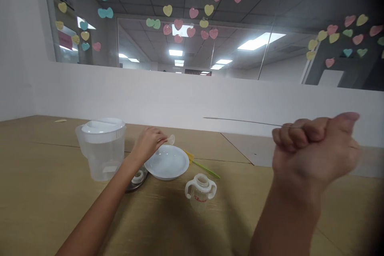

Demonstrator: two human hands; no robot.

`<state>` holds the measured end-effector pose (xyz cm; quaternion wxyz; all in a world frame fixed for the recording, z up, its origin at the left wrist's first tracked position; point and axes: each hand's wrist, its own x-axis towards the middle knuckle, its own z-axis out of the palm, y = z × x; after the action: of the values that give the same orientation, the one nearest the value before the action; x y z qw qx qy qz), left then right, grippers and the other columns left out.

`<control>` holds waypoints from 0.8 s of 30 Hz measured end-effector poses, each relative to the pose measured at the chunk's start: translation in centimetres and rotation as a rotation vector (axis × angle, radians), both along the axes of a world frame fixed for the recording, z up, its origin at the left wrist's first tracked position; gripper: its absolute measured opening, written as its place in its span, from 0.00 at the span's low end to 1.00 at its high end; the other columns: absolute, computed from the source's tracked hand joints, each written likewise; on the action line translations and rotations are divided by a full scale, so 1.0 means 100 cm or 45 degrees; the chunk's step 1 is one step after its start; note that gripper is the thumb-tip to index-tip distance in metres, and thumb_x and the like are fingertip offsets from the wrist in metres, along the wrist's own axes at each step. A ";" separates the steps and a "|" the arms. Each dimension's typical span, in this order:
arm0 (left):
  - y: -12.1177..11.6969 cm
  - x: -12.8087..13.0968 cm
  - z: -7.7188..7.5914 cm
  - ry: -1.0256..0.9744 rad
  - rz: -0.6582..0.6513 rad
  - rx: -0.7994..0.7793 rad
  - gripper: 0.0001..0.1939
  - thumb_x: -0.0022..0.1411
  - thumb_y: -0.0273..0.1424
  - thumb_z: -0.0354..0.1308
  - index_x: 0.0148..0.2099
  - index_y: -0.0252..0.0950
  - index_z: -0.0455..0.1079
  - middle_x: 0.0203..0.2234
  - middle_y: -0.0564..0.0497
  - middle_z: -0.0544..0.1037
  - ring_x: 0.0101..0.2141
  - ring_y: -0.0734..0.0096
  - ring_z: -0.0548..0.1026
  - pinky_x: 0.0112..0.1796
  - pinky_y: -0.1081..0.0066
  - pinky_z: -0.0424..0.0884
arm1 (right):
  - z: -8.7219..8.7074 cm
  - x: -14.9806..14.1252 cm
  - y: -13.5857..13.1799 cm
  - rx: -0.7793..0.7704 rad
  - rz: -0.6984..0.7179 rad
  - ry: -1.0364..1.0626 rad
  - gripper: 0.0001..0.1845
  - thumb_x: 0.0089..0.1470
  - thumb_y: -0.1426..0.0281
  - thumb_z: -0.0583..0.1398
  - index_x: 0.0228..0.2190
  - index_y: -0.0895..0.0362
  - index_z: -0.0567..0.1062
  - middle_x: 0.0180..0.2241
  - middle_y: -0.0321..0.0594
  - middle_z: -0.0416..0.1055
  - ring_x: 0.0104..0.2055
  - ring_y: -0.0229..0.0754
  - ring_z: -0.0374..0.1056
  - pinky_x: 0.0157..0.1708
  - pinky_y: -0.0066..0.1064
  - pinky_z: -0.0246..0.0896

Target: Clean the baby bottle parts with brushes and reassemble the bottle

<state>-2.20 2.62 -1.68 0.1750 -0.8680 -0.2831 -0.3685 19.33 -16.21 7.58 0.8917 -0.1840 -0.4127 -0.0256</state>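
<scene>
My left hand reaches forward over the wooden table and pinches a small translucent teat-like piece just above the rim of a white plate. My right hand is raised close to the camera on the right, curled into a fist, and I see nothing in it. A handled baby bottle without its top stands in front of the plate. A clear lidded pitcher stands left of my left hand.
A small round metal dish with a white ring in it lies under my left wrist. A yellow-green stick-like tool lies right of the plate. A white partition with a heart-stickered window closes the table's far edge.
</scene>
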 end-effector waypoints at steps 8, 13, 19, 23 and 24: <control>0.011 0.024 -0.031 0.370 0.130 -0.195 0.07 0.54 0.22 0.58 0.33 0.35 0.77 0.30 0.43 0.78 0.37 0.59 0.73 0.38 0.64 0.63 | -0.019 0.015 0.068 -0.466 0.081 -0.086 0.28 0.51 0.52 0.58 0.13 0.57 0.57 0.11 0.27 0.49 0.11 0.27 0.44 0.08 0.19 0.37; 0.015 0.035 -0.049 0.453 0.095 -0.278 0.07 0.54 0.23 0.57 0.34 0.35 0.77 0.30 0.41 0.78 0.37 0.58 0.74 0.38 0.64 0.64 | -0.055 0.019 0.127 -1.213 0.210 -0.570 0.25 0.57 0.55 0.52 0.16 0.59 0.62 0.12 0.31 0.57 0.12 0.29 0.54 0.11 0.20 0.50; 0.016 0.039 -0.058 0.422 0.049 -0.439 0.08 0.55 0.25 0.56 0.34 0.36 0.77 0.32 0.41 0.78 0.37 0.57 0.74 0.39 0.65 0.65 | -0.089 0.024 0.163 -1.608 0.360 -0.827 0.22 0.61 0.66 0.47 0.18 0.60 0.64 0.13 0.34 0.62 0.13 0.31 0.59 0.14 0.20 0.57; 0.020 0.039 -0.067 0.328 -0.036 -0.587 0.08 0.55 0.30 0.57 0.37 0.39 0.77 0.34 0.46 0.79 0.36 0.61 0.75 0.36 0.69 0.66 | -0.106 0.032 0.173 -1.848 0.424 -0.919 0.15 0.59 0.69 0.51 0.24 0.62 0.68 0.15 0.36 0.65 0.14 0.32 0.63 0.15 0.21 0.60; 0.020 0.040 -0.069 0.302 -0.069 -0.614 0.09 0.56 0.31 0.57 0.37 0.39 0.77 0.34 0.46 0.79 0.36 0.61 0.75 0.37 0.69 0.66 | -0.109 0.034 0.174 -1.896 0.420 -0.933 0.12 0.58 0.69 0.52 0.27 0.63 0.70 0.16 0.36 0.66 0.14 0.33 0.63 0.15 0.21 0.61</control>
<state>1.75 4.66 -8.62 -0.0149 -0.9290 -0.3168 -0.1906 22.73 1.15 -3.37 0.3397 -0.6410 -0.6065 0.3254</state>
